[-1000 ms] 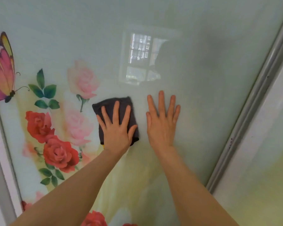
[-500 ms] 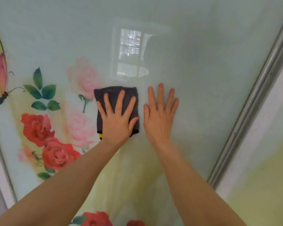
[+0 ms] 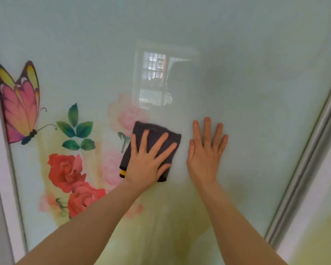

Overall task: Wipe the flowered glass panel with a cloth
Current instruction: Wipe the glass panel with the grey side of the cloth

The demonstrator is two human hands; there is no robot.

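Left hand [image 3: 148,165] is flat on the dark grey cloth [image 3: 157,136], fingers spread and straight, pressing it against the glass panel [image 3: 256,83] rather than gripping it. The cloth sits near the middle of the panel, folded into a rough square, with its top edge and right corner showing past the fingertips and a small yellow tag [image 3: 123,173] peeking out at its lower left corner. Its upper left corner overlaps the pale pink rose [image 3: 126,115] printed on the glass.

Right hand [image 3: 205,153] is just beside the cloth, apart from it by a narrow strip of bare glass, palm flat on the panel, fingers straight and close together, holding nothing.

Off to the left, the printed red roses [image 3: 65,171] and green leaves [image 3: 76,129], and further out a pink and yellow butterfly [image 3: 19,106] by the panel's left edge. A window reflection [image 3: 155,79] shines in the glass above the hands (a dark shape beside it, too dim to make out). A metal frame strip [image 3: 311,155] runs slantwise down the right side.
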